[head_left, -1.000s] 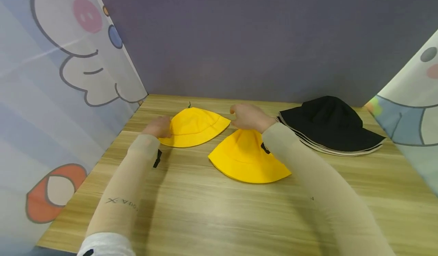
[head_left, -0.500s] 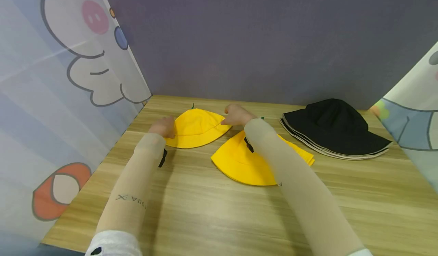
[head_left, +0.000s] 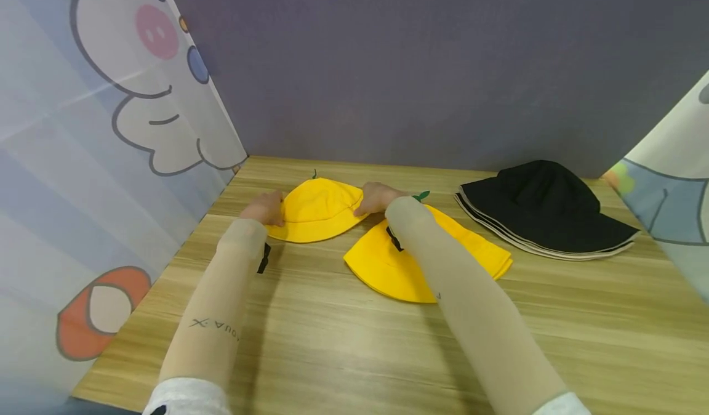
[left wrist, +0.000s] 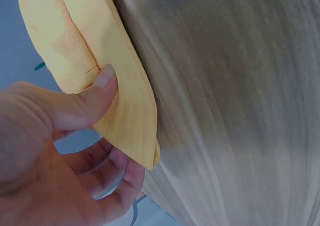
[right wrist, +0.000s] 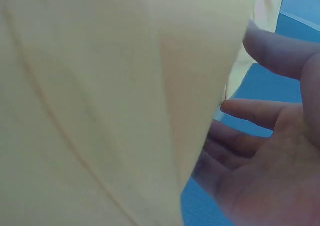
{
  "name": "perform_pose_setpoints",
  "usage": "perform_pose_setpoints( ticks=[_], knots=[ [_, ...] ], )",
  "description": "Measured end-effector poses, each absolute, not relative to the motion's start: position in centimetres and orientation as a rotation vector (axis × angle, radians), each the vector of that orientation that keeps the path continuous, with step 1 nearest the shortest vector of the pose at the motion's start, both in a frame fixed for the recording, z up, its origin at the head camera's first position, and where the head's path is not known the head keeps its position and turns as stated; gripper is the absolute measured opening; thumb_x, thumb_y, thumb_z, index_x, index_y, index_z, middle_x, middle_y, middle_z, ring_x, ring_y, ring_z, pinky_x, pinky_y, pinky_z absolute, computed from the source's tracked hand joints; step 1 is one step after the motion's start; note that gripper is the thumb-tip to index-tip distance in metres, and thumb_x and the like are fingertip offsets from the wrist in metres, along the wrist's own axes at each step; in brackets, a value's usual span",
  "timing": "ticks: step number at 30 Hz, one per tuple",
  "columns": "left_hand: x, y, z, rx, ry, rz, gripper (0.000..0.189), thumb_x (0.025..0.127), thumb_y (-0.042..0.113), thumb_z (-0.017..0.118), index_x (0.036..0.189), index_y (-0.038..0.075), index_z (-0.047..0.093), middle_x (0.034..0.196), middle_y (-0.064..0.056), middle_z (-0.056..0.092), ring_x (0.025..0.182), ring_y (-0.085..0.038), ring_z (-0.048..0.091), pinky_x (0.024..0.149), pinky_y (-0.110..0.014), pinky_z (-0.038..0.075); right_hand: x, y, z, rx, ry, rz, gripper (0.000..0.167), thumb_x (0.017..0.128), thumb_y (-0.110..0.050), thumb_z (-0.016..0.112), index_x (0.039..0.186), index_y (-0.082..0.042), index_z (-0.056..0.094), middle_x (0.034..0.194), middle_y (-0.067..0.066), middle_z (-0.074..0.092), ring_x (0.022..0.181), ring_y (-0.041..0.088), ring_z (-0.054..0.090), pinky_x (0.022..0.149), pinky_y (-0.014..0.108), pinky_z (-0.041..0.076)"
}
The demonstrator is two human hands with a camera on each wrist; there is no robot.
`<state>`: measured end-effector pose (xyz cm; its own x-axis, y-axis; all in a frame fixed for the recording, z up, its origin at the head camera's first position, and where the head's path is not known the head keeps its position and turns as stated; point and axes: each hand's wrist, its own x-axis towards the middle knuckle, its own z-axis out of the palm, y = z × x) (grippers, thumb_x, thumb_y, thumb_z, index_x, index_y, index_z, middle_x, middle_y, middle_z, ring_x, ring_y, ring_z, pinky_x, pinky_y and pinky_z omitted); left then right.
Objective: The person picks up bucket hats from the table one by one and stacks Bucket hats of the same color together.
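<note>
Two yellow bucket hats lie crown up on the table. At the left one [head_left: 318, 210], my left hand [head_left: 264, 208] pinches the left edge of the brim; in the left wrist view the thumb lies on top and the fingers are beneath. My right hand [head_left: 376, 198] grips the same hat's right edge, its fingertips partly hidden. The nearer yellow hat [head_left: 382, 270] sits under my right forearm, a green leaf [head_left: 422, 196] showing at its top. In the right wrist view, a large yellow hat [right wrist: 100, 105] covers part of my right hand [right wrist: 270, 151].
Black bucket hats [head_left: 545, 209] with pale brim edges are stacked at the back right. A grey panel [head_left: 388, 64] closes off the rear. Cartoon-printed curtains [head_left: 83, 175] stand at both sides of the wooden table [head_left: 332, 359].
My right hand has moved left from above the nearer yellow hat and taken the left hat's right brim. My left hand stays at the left brim. The view has shifted slightly.
</note>
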<state>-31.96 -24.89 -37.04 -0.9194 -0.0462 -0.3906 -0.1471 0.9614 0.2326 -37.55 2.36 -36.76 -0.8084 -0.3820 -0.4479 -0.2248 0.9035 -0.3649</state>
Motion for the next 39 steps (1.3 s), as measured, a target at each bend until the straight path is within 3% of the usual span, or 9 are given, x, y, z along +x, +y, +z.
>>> perform_pose_setpoints(
  ticks=[5,10,15,19,23,27,34,39],
  knots=[
    [-32.2,-25.3,-36.9,-0.135,2.675,0.379,0.050,0.094,0.010,0.073,0.133,-0.006,0.046,0.127,-0.025,0.057,0.108,-0.035,0.053,0.098,-0.053,0.046,-37.2,2.5,-36.5,-0.436,2.594,-0.358,0.064,0.097,-0.044,0.068,0.145,-0.007,0.048,0.153,0.016,0.044,0.138,0.034,0.042,0.110,0.050,0.038],
    [-32.6,-25.6,-37.1,-0.129,2.671,0.373,0.047,0.094,0.012,0.074,0.128,-0.010,0.050,0.122,-0.025,0.059,0.101,-0.033,0.054,0.094,-0.050,0.048,-37.1,2.5,-36.4,-0.447,2.612,-0.486,0.072,0.096,-0.035,0.072,0.152,-0.004,0.039,0.148,0.014,0.048,0.128,0.029,0.050,0.104,0.044,0.043],
    [-32.9,-26.2,-37.7,-0.096,2.696,0.415,0.043,0.094,0.014,0.073,0.124,-0.008,0.053,0.115,-0.022,0.059,0.097,-0.032,0.053,0.090,-0.047,0.047,-36.7,2.6,-36.2,-0.510,2.619,-0.585,0.075,0.098,-0.026,0.071,0.157,-0.003,0.031,0.157,0.015,0.040,0.129,0.030,0.053,0.103,0.041,0.047],
    [-32.8,-26.8,-38.1,-0.041,2.711,0.487,0.045,0.094,0.013,0.070,0.127,-0.010,0.051,0.117,-0.024,0.058,0.099,-0.034,0.053,0.091,-0.048,0.047,-36.2,2.7,-36.1,-0.525,2.590,-0.669,0.072,0.099,-0.020,0.069,0.157,-0.001,0.031,0.155,0.018,0.041,0.100,0.028,0.067,0.083,0.034,0.057],
    [-32.6,-27.0,-38.3,-0.012,2.731,0.526,0.046,0.095,0.012,0.063,0.131,-0.013,0.047,0.119,-0.025,0.055,0.102,-0.036,0.052,0.093,-0.048,0.046,-35.7,2.9,-36.0,-0.524,2.578,-0.740,0.065,0.102,-0.015,0.064,0.156,0.000,0.031,0.151,0.020,0.044,0.079,0.024,0.066,0.069,0.030,0.059],
    [-32.7,-26.9,-37.7,-0.001,2.729,0.537,0.042,0.096,0.010,0.056,0.130,-0.013,0.047,0.113,-0.023,0.054,0.100,-0.035,0.052,0.091,-0.047,0.045,-35.4,3.3,-35.7,-0.537,2.572,-0.779,0.058,0.104,-0.013,0.058,0.155,0.000,0.034,0.146,0.020,0.048,0.075,0.021,0.063,0.068,0.030,0.059],
    [-32.8,-26.4,-35.7,0.108,2.709,0.579,0.026,0.094,0.008,0.050,0.114,-0.008,0.054,0.096,-0.015,0.052,0.086,-0.029,0.051,0.078,-0.040,0.045,-35.0,5.2,-35.0,-0.521,2.573,-0.843,0.055,0.105,-0.013,0.057,0.154,0.000,0.038,0.143,0.022,0.051,0.071,0.025,0.068,0.069,0.034,0.060],
    [-32.6,-25.9,-34.1,0.186,2.677,0.592,0.035,0.099,0.009,0.047,0.128,-0.010,0.052,0.101,-0.018,0.055,0.090,-0.031,0.053,0.083,-0.044,0.044,-34.9,6.8,-34.7,-0.529,2.535,-0.951,0.057,0.104,-0.015,0.059,0.155,0.001,0.037,0.145,0.022,0.050,0.073,0.028,0.070,0.070,0.036,0.060]
  ],
)
